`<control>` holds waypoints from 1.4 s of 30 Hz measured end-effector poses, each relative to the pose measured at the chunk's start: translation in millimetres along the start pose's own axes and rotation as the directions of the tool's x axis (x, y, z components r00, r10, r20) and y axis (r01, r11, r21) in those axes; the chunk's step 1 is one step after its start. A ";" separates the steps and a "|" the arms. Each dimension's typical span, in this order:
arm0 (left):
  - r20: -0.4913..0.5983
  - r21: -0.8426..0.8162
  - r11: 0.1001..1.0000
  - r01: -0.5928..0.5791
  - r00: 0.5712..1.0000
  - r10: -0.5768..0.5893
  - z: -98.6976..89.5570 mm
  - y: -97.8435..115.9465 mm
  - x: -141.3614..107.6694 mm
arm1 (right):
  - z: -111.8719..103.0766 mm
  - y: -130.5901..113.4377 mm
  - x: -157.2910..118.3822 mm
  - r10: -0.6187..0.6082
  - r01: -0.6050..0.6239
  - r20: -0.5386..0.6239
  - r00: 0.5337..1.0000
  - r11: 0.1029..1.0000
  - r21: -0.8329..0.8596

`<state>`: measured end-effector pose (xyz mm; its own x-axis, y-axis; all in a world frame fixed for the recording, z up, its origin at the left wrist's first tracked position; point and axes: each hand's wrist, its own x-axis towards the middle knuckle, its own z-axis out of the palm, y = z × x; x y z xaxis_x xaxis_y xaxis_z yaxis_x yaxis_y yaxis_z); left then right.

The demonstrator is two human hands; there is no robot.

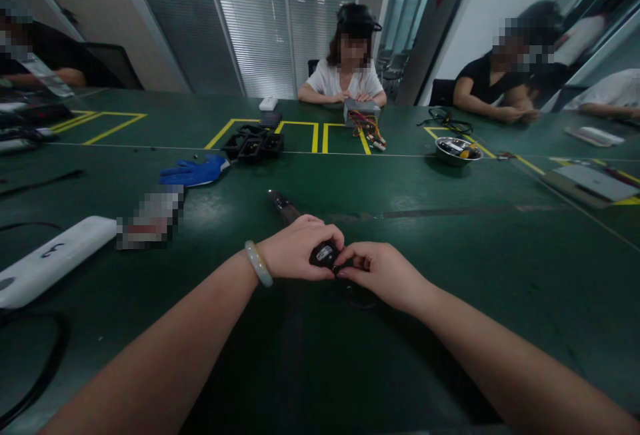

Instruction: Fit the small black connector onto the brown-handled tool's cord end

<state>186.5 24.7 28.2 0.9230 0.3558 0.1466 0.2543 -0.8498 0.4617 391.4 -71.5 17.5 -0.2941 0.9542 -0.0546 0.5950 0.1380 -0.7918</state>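
Note:
My left hand (305, 245), with a pale bangle at the wrist, is wrapped round a black device (324, 254) that bears a small light label. The device's long dark end (283, 206) points away from me, up and to the left, beyond my fingers. My right hand (373, 268) meets it from the right, thumb and fingertips pinched together at the device's near end. Whatever lies between those fingertips is too small to make out. A dark loop (361, 296), perhaps a cable, lies just below my right hand on the green table (400, 368).
A blue glove (194, 172), a blurred-out flat item (153, 216) and a white case (55, 262) lie to the left. Black frames (254, 144) sit further back. A metal bowl (457, 152) with parts stands at the right. Across the table, a person handles a wired metal box (361, 112).

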 end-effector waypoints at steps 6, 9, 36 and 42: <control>-0.003 -0.006 1.000 -0.004 1.000 0.004 -1.4 1.4 -1.3 | -4.4 -5.4 0.5 -0.090 0.093 0.023 0.996 0.987 -0.132; 0.019 -0.016 0.999 -0.028 0.999 0.029 -2.9 3.2 -1.1 | -7.4 -12.1 -1.5 -0.228 0.232 0.050 0.972 0.920 -0.316; 0.044 -0.051 0.996 -0.066 0.997 0.069 -1.6 1.1 1.0 | -11.8 -7.9 -1.2 0.042 -0.042 -0.036 0.998 0.999 -0.006; 0.028 -0.058 0.997 -0.059 0.998 0.060 -2.5 2.1 0.3 | -24.4 -15.7 -7.9 0.056 -0.048 0.072 0.996 0.993 -0.105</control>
<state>186.5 24.0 31.4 0.9443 0.2929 0.1500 0.1823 -0.8451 0.5025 402.5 -74.8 45.2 -0.3136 0.9388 -0.1429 0.6837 0.1188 -0.7200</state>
